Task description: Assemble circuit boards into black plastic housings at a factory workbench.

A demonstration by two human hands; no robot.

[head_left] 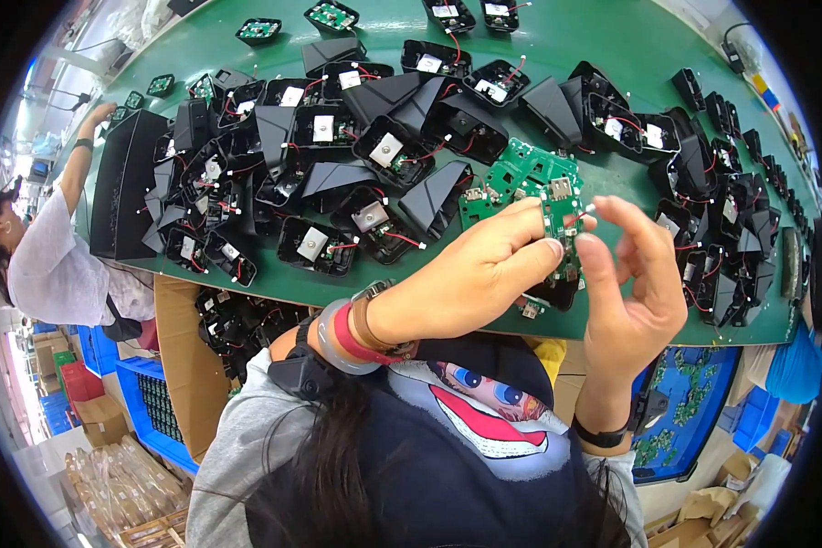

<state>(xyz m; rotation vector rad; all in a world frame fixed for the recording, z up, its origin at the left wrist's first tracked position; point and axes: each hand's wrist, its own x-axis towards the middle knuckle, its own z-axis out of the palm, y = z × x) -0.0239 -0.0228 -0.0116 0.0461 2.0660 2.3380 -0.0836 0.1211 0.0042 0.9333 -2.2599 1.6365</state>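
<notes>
My left hand (498, 265) is closed on a green circuit board (560, 212) with silver ports, thumb on top. A black plastic housing (557, 290) shows partly beneath it, mostly hidden by my fingers. To its right, my right hand (639, 283) has its fingers curled at the board's edge. A small white wire plug (588, 209) with a bit of red wire is at its fingertips; the exact grip is partly hidden. More green circuit boards (521, 166) lie in a pile just beyond my hands.
Black housings (324, 128) with red wires and silver blocks crowd the green table (384, 27) on the left and far side. More housings (726, 210) stand at the right. A blue tray (685, 402) of boards sits below the edge. A co-worker (50, 247) reaches in at the left.
</notes>
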